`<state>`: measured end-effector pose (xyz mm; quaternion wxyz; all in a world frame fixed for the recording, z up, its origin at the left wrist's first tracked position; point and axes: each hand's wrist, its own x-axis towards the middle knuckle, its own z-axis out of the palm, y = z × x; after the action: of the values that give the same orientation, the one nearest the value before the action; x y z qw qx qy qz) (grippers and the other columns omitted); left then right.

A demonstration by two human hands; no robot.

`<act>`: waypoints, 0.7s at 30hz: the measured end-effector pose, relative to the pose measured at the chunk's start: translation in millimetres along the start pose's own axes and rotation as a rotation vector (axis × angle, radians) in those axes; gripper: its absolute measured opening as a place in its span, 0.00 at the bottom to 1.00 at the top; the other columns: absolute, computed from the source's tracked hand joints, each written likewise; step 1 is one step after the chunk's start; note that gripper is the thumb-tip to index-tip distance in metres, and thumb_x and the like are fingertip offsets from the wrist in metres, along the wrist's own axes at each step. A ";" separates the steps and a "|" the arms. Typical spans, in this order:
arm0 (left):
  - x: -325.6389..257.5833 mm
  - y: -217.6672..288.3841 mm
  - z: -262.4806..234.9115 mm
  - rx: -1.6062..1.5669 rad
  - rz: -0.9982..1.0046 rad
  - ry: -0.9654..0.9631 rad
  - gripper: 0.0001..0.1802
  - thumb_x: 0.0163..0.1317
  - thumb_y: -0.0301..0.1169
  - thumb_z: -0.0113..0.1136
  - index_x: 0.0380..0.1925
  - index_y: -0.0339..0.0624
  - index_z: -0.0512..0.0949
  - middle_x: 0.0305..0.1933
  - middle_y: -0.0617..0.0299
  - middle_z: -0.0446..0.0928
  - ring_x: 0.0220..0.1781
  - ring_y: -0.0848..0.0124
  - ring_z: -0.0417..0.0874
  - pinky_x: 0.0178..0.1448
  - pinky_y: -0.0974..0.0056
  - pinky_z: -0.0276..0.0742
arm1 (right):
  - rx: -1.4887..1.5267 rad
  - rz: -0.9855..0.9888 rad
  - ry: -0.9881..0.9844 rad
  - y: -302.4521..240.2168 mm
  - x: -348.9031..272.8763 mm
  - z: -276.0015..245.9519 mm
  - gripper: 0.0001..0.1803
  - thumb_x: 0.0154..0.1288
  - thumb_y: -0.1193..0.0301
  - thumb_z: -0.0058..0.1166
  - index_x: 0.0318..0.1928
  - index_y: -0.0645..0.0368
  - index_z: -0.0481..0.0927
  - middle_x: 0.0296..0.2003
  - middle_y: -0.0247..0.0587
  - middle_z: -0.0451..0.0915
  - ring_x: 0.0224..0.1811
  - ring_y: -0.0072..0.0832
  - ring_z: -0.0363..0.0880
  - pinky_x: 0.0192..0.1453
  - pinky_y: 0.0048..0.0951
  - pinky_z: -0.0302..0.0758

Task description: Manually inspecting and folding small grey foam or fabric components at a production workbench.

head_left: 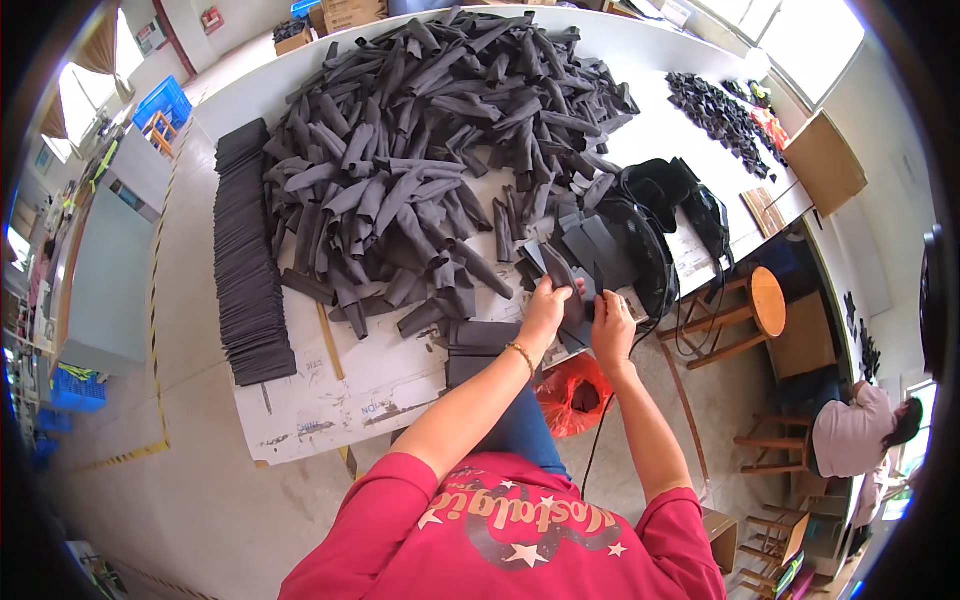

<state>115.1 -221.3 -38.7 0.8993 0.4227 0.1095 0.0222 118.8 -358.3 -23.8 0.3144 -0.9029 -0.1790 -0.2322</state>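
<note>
A: Where does the dark grey piece (pixel 572 305) lie relative to the hands?

B: It sits between them at the near edge of the table. The left hand (pixel 546 305) grips its left side, fingers curled over the top; the right hand (pixel 612 325) closes on its right side from below. Both hands grasp the same piece, and it is lifted slightly off the table surface. Just beyond the fingertips, a few flat grey pieces (pixel 590 250) fan upward, touching the held one.

A: What lies nearest the hands otherwise?

B: A short stack of flat pieces (pixel 482 334) rests just left of the left wrist. A black moulded part with cables (pixel 660 215) stands just behind the right hand. A red plastic bag (pixel 572 395) hangs below the table edge, under the forearms.

A: And the surface?

B: A long white table (pixel 330 400), marked and scuffed at its near edge. A large heap of curled grey pieces (pixel 440 130) covers most of it; a long, neat row of stacked flat pieces (pixel 245 255) runs along its left edge. A smaller dark pile (pixel 720 115) lies far right.

A: The room?

B: A workshop with a pale concrete floor (pixel 190 470), yellow floor lines, a blue crate (pixel 162 100) at far left, and a wooden stool (pixel 750 305) at right. Another person (pixel 855 430) sits at lower right.
</note>
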 end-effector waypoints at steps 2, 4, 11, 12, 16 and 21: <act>2.6 -7.0 3.4 0.005 -0.046 0.030 0.15 0.63 0.21 0.46 0.51 0.35 0.70 0.50 0.51 0.80 0.49 0.65 0.82 0.53 0.61 0.79 | 0.025 0.054 0.028 1.0 -1.9 -3.0 0.08 0.68 0.73 0.51 0.43 0.65 0.77 0.37 0.54 0.80 0.38 0.53 0.79 0.41 0.44 0.76; 5.0 -12.9 2.6 0.085 -0.019 0.062 0.15 0.63 0.20 0.46 0.50 0.35 0.70 0.50 0.54 0.80 0.49 0.66 0.82 0.52 0.62 0.79 | 0.028 0.071 0.062 0.9 -1.2 -6.4 0.08 0.68 0.74 0.51 0.43 0.66 0.77 0.37 0.55 0.80 0.38 0.53 0.79 0.41 0.43 0.76; 9.6 -18.9 8.8 0.175 0.013 0.104 0.15 0.62 0.20 0.47 0.50 0.34 0.70 0.49 0.54 0.79 0.48 0.67 0.82 0.52 0.63 0.78 | 0.112 0.303 0.317 15.2 6.6 -27.6 0.11 0.68 0.70 0.57 0.42 0.68 0.79 0.25 0.47 0.79 0.25 0.30 0.78 0.32 0.30 0.74; 10.0 -20.2 9.7 0.177 0.009 0.101 0.15 0.62 0.20 0.47 0.50 0.34 0.70 0.49 0.54 0.79 0.48 0.67 0.82 0.52 0.63 0.78 | 0.155 0.353 0.337 20.9 7.8 -32.0 0.11 0.69 0.70 0.57 0.40 0.68 0.79 0.23 0.43 0.76 0.24 0.25 0.73 0.31 0.27 0.71; 10.2 -22.2 12.1 0.169 0.046 0.092 0.16 0.63 0.19 0.46 0.51 0.34 0.69 0.49 0.53 0.79 0.48 0.66 0.82 0.52 0.62 0.78 | 0.349 0.499 0.400 50.8 10.1 -44.2 0.12 0.70 0.67 0.57 0.35 0.65 0.78 0.22 0.24 0.66 0.24 0.12 0.61 0.28 0.19 0.63; 5.2 -8.3 12.0 0.037 0.009 0.073 0.16 0.63 0.20 0.47 0.52 0.35 0.67 0.49 0.51 0.79 0.49 0.62 0.83 0.52 0.58 0.80 | 0.469 0.419 0.382 42.1 12.5 -70.2 0.08 0.71 0.69 0.54 0.37 0.61 0.77 0.24 0.22 0.72 0.25 0.09 0.62 0.28 0.17 0.66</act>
<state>122.3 -235.0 -38.5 0.8868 0.4385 0.1408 0.0394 127.3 -432.9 11.1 0.5814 -0.7637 0.0233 -0.2798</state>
